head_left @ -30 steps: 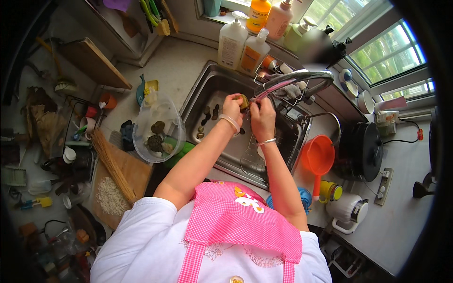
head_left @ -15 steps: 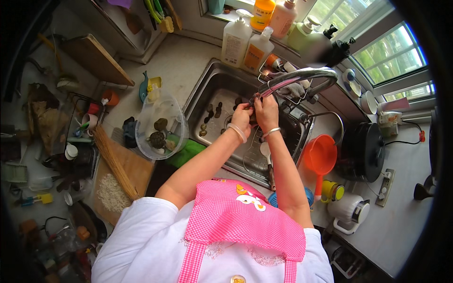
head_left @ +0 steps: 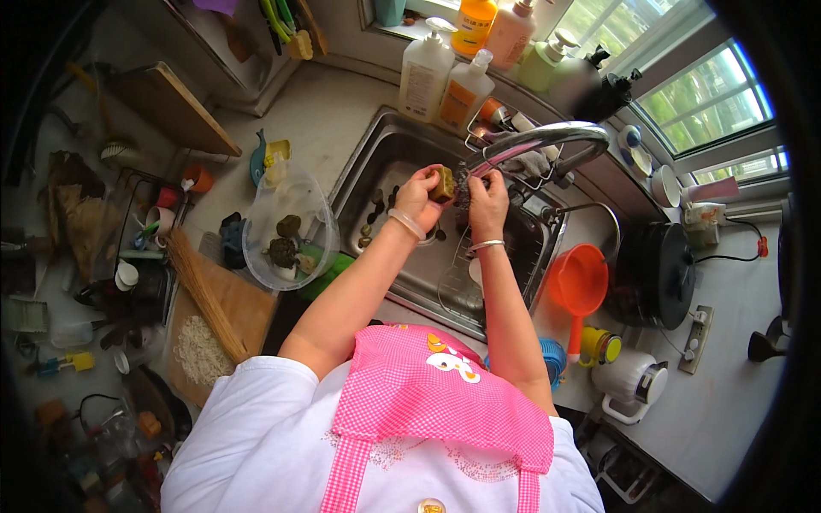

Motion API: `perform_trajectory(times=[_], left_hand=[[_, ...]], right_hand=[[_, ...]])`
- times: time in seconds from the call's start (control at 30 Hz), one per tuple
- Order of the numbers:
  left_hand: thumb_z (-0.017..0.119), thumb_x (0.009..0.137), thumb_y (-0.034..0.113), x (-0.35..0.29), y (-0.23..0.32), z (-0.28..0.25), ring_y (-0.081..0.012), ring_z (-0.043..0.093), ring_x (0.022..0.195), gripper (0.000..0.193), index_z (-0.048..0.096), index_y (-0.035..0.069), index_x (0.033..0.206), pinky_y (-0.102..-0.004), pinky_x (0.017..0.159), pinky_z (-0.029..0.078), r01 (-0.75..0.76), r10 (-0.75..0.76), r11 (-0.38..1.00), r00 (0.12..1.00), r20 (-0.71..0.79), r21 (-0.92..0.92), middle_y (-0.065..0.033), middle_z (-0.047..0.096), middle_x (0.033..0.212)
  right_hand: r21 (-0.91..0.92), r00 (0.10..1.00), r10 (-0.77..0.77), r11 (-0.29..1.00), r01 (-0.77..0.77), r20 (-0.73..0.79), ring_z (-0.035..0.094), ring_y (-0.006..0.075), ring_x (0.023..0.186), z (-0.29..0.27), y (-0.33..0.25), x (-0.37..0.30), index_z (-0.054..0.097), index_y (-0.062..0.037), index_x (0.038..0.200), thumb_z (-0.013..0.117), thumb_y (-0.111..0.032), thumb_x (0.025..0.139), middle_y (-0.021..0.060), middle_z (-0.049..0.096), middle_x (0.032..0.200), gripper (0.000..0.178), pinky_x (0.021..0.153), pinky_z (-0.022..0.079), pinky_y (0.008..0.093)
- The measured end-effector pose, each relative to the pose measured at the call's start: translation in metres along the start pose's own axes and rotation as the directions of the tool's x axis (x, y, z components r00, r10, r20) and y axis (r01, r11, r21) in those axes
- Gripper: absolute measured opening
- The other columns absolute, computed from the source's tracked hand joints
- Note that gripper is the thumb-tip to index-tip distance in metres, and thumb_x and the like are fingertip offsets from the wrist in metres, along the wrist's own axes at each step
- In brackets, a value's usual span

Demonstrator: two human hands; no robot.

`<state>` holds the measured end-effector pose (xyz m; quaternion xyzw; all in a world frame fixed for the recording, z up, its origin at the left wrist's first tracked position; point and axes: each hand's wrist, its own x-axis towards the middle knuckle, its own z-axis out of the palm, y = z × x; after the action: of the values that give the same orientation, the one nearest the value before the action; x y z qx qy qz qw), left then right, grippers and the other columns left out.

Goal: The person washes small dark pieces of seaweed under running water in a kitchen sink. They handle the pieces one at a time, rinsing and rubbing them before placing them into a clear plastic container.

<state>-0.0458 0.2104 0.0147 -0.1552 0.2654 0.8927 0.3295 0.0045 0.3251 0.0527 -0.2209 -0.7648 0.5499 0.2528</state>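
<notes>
Hovering apart, left hand clasps a brownish block, right hand grey mesh

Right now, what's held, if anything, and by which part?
Left hand: a yellowish chunk, by its left side. Right hand: a dark wiry wad, apparently by its right side.

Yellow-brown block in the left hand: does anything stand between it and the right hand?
Yes: a dark wad, apparently held by the right hand, sits between that hand and the yellow-brown block in the left hand. Whether wad and block touch is unclear. Nothing else visible stands between.
</notes>
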Motion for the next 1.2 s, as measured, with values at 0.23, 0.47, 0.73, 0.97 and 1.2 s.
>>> perform_trajectory(times=[0.23,0.47,0.73,0.97,1.2], left_hand=[[0.048,0.096,0.006,0.010,0.001,-0.010,-0.0190,0.057,0.092,0.017,0.053,0.007,0.113,-0.0321,0.084,0.049,-0.108,0.120,0.990,0.984,-0.132,0.090,-0.0071,0.057,0.103],[0.051,0.094,0.008,-0.001,-0.026,-0.005,-0.0205,0.059,0.093,0.021,0.052,0.011,0.115,-0.0436,0.076,0.051,-0.032,0.033,0.967,0.999,-0.002,0.254,-0.0054,0.058,0.107],[0.049,0.090,-0.001,0.011,-0.013,-0.005,-0.0208,0.060,0.088,0.020,0.053,0.003,0.110,-0.0364,0.078,0.052,-0.056,0.061,0.989,0.998,-0.032,0.135,-0.0095,0.061,0.100],[0.047,0.098,0.019,0.015,-0.006,-0.015,-0.0217,0.062,0.090,0.021,0.058,0.002,0.102,-0.0379,0.083,0.050,0.034,-0.031,0.997,0.999,-0.043,0.067,-0.0091,0.064,0.100],[0.042,0.100,0.044,-0.010,-0.021,0.019,-0.0192,0.063,0.089,0.044,0.061,0.004,0.097,-0.0349,0.083,0.050,0.131,-0.121,0.990,0.980,-0.158,0.053,-0.0090,0.066,0.093]], right_hand=[[-0.130,0.922,-0.305,0.931,0.342,0.237,0.060,0.0319,0.077,0.008,-0.018,-0.031,0.058,0.0009,0.092,0.060,-0.004,0.082,0.0166,0.058,0.084,0.011,0.070,0.048,0.0375],[-0.230,0.979,-0.185,0.953,0.199,0.082,0.059,0.0384,0.079,-0.003,-0.011,0.012,0.057,0.0003,0.089,0.057,-0.009,0.082,0.0206,0.061,0.082,0.012,0.071,0.047,0.0431],[-0.178,0.972,-0.226,0.956,0.235,0.070,0.059,0.0352,0.080,0.012,-0.015,-0.027,0.056,0.0003,0.091,0.059,-0.009,0.083,0.0193,0.059,0.087,0.013,0.072,0.047,0.0397],[-0.367,0.879,-0.404,0.800,0.474,0.254,0.052,0.0400,0.086,0.009,-0.003,-0.017,0.053,0.0006,0.092,0.058,-0.002,0.078,0.0207,0.054,0.089,0.015,0.075,0.043,0.0478],[-0.428,0.914,-0.319,0.810,0.400,0.249,0.052,0.0393,0.086,0.012,0.005,0.005,0.056,0.0010,0.090,0.056,-0.001,0.079,0.0217,0.055,0.090,0.011,0.076,0.044,0.0476]])
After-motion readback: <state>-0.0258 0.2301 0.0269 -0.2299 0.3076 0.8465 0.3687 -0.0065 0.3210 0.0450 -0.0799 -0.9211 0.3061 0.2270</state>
